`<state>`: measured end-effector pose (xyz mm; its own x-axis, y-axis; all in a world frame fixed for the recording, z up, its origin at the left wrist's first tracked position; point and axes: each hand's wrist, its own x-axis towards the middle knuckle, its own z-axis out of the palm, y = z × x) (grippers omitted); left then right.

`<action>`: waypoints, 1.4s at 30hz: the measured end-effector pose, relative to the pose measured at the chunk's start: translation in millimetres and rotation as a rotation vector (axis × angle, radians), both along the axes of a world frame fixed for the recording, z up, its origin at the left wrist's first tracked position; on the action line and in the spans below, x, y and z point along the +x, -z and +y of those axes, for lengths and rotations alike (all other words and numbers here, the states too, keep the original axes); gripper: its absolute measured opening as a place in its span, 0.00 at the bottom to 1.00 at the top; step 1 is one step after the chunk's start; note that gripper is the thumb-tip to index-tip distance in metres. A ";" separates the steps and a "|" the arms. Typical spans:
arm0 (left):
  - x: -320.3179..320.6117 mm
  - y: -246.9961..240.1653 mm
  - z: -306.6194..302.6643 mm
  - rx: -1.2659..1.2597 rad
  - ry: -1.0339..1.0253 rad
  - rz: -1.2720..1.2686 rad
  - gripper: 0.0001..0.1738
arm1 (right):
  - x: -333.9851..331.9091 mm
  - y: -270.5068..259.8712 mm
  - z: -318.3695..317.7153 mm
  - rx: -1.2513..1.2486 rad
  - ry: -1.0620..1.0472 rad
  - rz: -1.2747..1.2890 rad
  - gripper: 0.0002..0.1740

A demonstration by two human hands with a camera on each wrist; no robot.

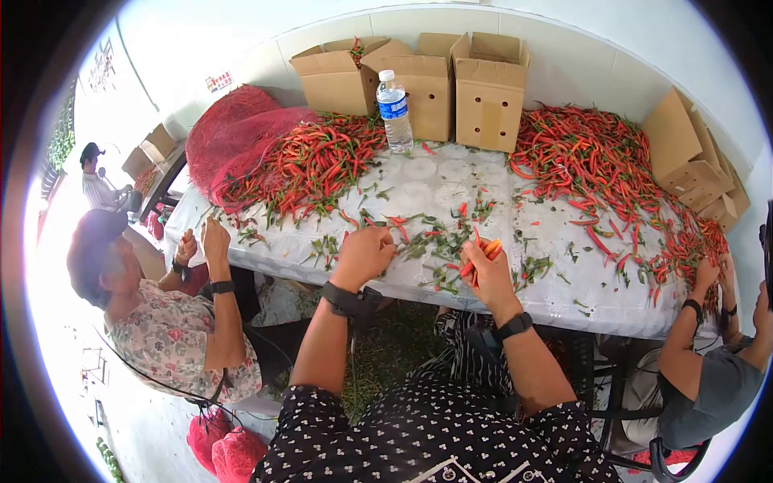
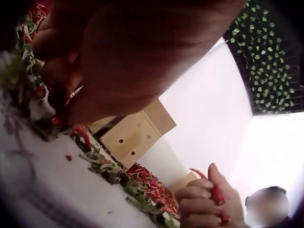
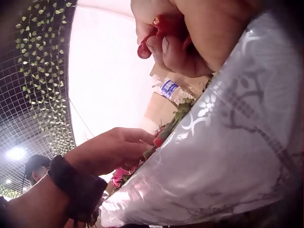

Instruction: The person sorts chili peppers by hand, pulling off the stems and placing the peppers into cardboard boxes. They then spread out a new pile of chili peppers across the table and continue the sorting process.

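My right hand point(image 1: 489, 270) holds several red chili peppers point(image 1: 469, 272) in curled fingers, raised over the near edge of the table. In the right wrist view their cut-looking red ends point(image 3: 145, 49) stick out past the fingertips. My left hand point(image 1: 366, 256) is low at the table, its fingers bent down among loose chilies and green stems point(image 1: 439, 244). The left wrist view has these fingers point(image 2: 59, 78) right at the stems and red bits; I cannot tell whether they pinch a chili. Both wrists wear black bands.
Chili heaps lie at left point(image 1: 322, 161) and right point(image 1: 580, 153), with a red mesh bag point(image 1: 233, 137) by the left one. Cardboard boxes point(image 1: 491, 101) and a water bottle point(image 1: 394, 117) stand behind. One person point(image 1: 169, 322) sits at left, another point(image 1: 717, 386) works at right.
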<state>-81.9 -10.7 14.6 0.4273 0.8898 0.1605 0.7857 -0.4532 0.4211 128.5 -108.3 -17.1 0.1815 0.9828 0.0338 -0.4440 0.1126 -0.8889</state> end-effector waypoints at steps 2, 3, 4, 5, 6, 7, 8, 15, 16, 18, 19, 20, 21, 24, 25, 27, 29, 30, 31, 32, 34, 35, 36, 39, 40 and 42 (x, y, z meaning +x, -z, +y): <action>0.1 -6.0 0.8 -0.091 0.031 0.017 0.11 | -0.7 2.9 1.4 -0.014 0.018 -0.015 0.14; 1.4 -6.3 0.1 0.025 0.058 0.006 0.10 | -1.5 2.6 1.3 -0.017 0.013 -0.013 0.14; 2.2 -6.2 0.0 0.142 0.086 -0.006 0.10 | -1.1 1.0 1.0 -0.028 -0.012 0.000 0.13; 2.6 -3.3 3.3 0.142 0.086 -0.007 0.10 | -0.2 -0.4 1.1 -0.037 -0.034 0.011 0.11; 4.3 1.2 8.3 0.190 0.210 -0.051 0.10 | 0.0 -0.8 1.0 -0.036 -0.032 0.010 0.11; 5.8 5.3 12.5 0.237 0.337 -0.095 0.10 | -0.4 -1.0 0.5 -0.038 -0.020 0.007 0.11; 5.7 9.8 15.4 0.237 0.343 -0.094 0.10 | -0.2 -0.7 -0.1 -0.041 -0.006 0.007 0.11; 6.9 10.5 9.5 0.146 0.363 -0.036 0.08 | -2.0 2.7 1.3 0.012 -0.034 0.048 0.11; 8.5 9.3 10.1 0.132 0.324 -0.001 0.07 | -2.4 1.9 0.9 -0.001 -0.014 0.026 0.10; 13.8 2.2 6.0 0.101 0.280 -0.179 0.07 | -2.8 2.8 1.6 -0.011 0.015 0.005 0.08; 17.1 -3.7 2.1 0.066 0.230 -0.357 0.07 | -4.4 5.7 3.2 0.004 0.020 -0.039 0.07; 21.4 -10.5 -1.8 0.063 0.234 -0.356 0.07 | -5.2 7.9 3.7 0.017 0.024 -0.083 0.07; 27.2 -19.6 -6.7 -0.089 0.193 -0.446 0.09 | -5.3 7.4 3.0 0.015 0.026 -0.082 0.07; 48.5 -24.1 -17.9 -0.219 0.154 -0.552 0.12 | -5.9 3.6 2.1 0.015 -0.025 -0.142 0.09; 55.0 -23.1 -21.5 -0.200 0.159 -0.569 0.13 | -6.2 3.2 1.8 -0.007 -0.019 -0.176 0.09; 63.5 -20.4 -28.3 -0.138 0.181 -0.550 0.13 | -5.6 5.0 1.9 -0.031 -0.007 -0.210 0.09; 66.5 -19.9 -33.4 -0.094 0.183 -0.522 0.13 | -5.4 10.3 5.2 0.021 -0.014 -0.160 0.09; 67.4 -19.7 -35.6 -0.095 0.183 -0.521 0.13 | -5.7 7.9 4.5 0.020 -0.014 -0.159 0.09; 67.7 -19.2 -37.9 -0.106 0.193 -0.538 0.13 | -6.1 5.5 3.4 0.010 -0.019 -0.204 0.08; 66.9 -18.8 -39.5 -0.117 0.201 -0.555 0.13 | -7.4 3.2 2.4 0.001 -0.026 -0.248 0.07; 64.8 -11.5 -37.1 -0.177 0.221 -0.560 0.14 | -7.5 -1.1 0.3 -0.011 -0.040 -0.292 0.07; 64.2 -8.7 -36.1 -0.241 0.246 -0.565 0.15 | -6.7 -1.7 -0.5 -0.024 -0.049 -0.338 0.06; 63.8 -8.5 -35.8 -0.242 0.244 -0.564 0.15 | -6.1 -0.8 -0.7 -0.025 -0.050 -0.336 0.06; 62.3 -6.3 -34.0 -0.480 0.204 -0.633 0.18 | -5.0 -2.1 -2.9 0.018 -0.078 -0.352 0.05; 59.2 -3.5 -32.0 -0.656 0.187 -0.749 0.18 | -4.8 -6.9 -5.7 -0.031 -0.065 -0.325 0.05; 47.5 -5.2 -30.1 -0.833 0.168 -0.861 0.19 | -3.3 -5.0 -4.8 -0.078 -0.052 -0.296 0.05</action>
<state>-34.4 -40.8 19.9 0.5828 0.7993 -0.1464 0.0616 0.1363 0.9888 125.1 -113.1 -12.1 0.1241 0.9923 0.0014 -0.1679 0.0224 -0.9855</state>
